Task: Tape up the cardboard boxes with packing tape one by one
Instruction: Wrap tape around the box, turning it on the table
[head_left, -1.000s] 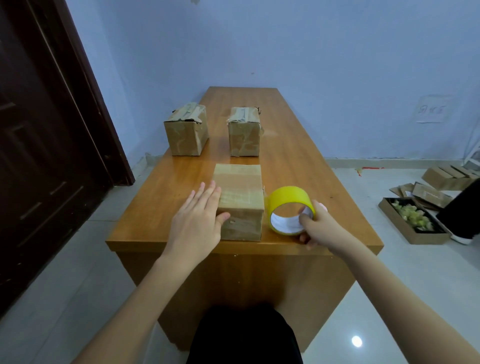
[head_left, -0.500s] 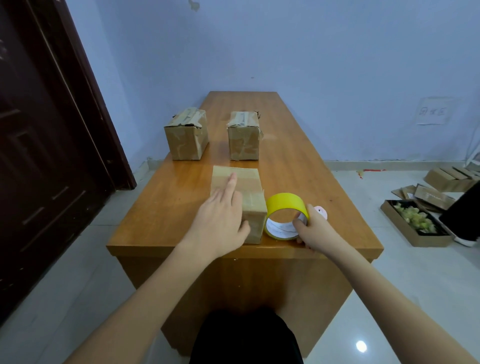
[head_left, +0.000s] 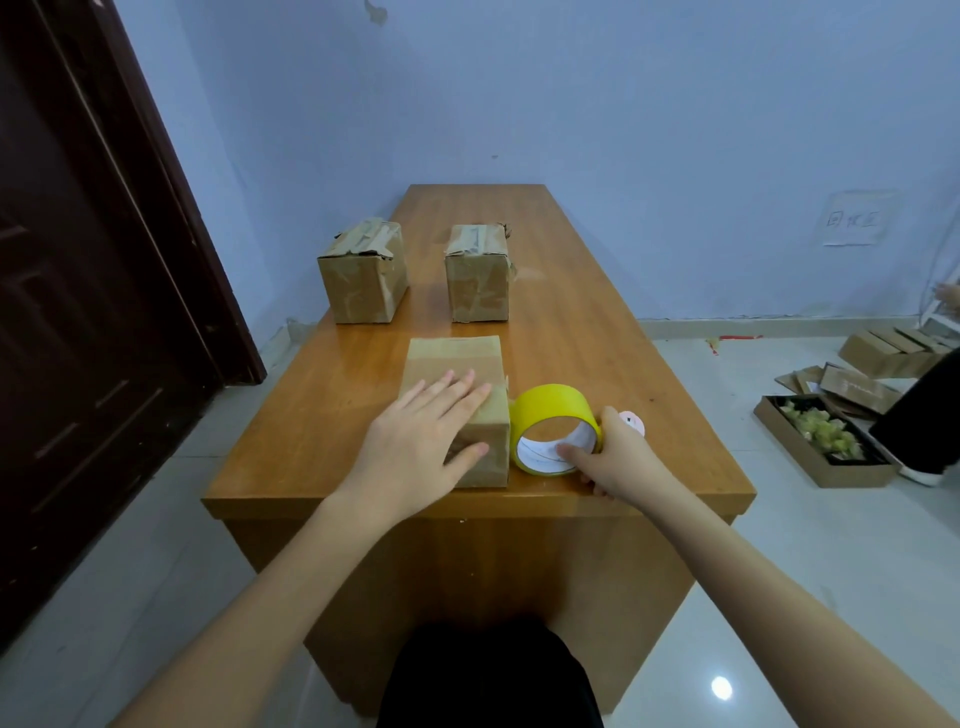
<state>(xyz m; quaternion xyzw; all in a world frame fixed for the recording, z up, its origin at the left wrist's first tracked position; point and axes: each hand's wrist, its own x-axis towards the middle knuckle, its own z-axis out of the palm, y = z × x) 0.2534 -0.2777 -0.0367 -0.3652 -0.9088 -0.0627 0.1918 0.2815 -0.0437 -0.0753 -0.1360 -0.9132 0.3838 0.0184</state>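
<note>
A closed cardboard box (head_left: 457, 364) lies near the front edge of the wooden table (head_left: 582, 332). My left hand (head_left: 415, 441) rests flat on its top with straight fingers, the thumb against its near face. Touching the box's right side stands a yellow roll of packing tape (head_left: 550, 410) on its edge. My right hand (head_left: 615, 457) grips the roll, thumb inside the core and fingers round its right rim. Two more boxes stand farther back: one at the left (head_left: 363, 275) with rumpled tape on top, one at the middle (head_left: 478, 275).
A small pink-white round object (head_left: 634, 421) lies on the table just behind my right hand. A dark door (head_left: 78, 312) fills the left. On the floor at right are a tray of scraps (head_left: 821, 441), flat cardboard pieces (head_left: 893, 348) and another person's dark leg (head_left: 924, 421).
My left hand has slid from the box's left side onto its top and now lies flat there. The tape roll has moved left against the box, still held by my right hand.
</note>
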